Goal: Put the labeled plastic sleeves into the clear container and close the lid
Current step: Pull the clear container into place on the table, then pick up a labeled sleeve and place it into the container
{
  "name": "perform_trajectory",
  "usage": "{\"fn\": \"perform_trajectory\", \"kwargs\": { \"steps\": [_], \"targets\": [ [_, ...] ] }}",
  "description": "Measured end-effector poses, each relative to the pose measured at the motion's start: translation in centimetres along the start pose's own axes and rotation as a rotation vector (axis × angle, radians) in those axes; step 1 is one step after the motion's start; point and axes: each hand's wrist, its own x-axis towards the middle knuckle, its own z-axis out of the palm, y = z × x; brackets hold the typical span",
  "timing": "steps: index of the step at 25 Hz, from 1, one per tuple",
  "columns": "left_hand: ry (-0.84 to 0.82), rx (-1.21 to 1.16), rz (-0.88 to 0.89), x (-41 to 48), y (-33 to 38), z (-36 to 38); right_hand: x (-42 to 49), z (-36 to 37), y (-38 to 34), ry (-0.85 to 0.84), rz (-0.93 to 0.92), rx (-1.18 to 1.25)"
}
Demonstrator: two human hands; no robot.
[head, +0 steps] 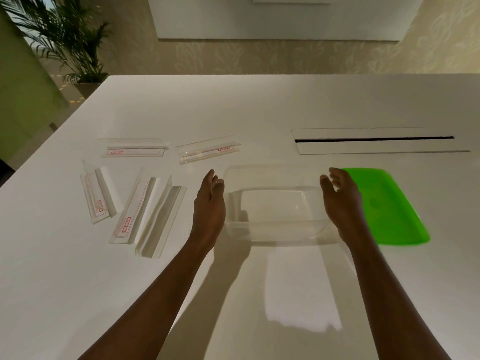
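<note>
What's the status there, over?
Left hand, right hand open, either side of clear container. Container empty, green lid off beside it. Five sleeves loose on table, none blocked.

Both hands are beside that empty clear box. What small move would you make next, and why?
Probably the left hand should reach for the nearest sleeve and lift it. The clear container looks empty, every sleeve lies on the table to its left, the right hand holds nothing either, and the green lid lies off on its right.
</note>
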Motion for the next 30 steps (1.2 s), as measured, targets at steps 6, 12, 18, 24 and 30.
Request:
{"fn": "perform_trajectory", "kwargs": {
  "steps": [6, 12, 18, 24, 30],
  "targets": [
    [0.052, 0.213, 0.22, 0.6, 0.4, -4.7, -0.4, 3.5, -6.0, 0.155, -0.35, -0.112],
    [0.117, 0.328, 0.35, 2.6, 0.8, -12.0, -1.5, 13.7, -13.2, -0.058, -0.481, -0.118],
    [0.129, 0.565, 0.317, 6.7, -1.2, -20.7, -1.5, 25.4, -19.4, -0.361, -0.58, -0.284],
    [0.048, 0.893, 0.235, 13.1, -2.8, -25.5, 0.5, 36.5, -23.7, -0.493, -0.598, -0.554],
    [-0.184, 1.361, 0.19, 17.2, -3.6, -25.5, 2.9, 44.3, -24.6, -0.54, -0.608, -0.851]
  ]
}}
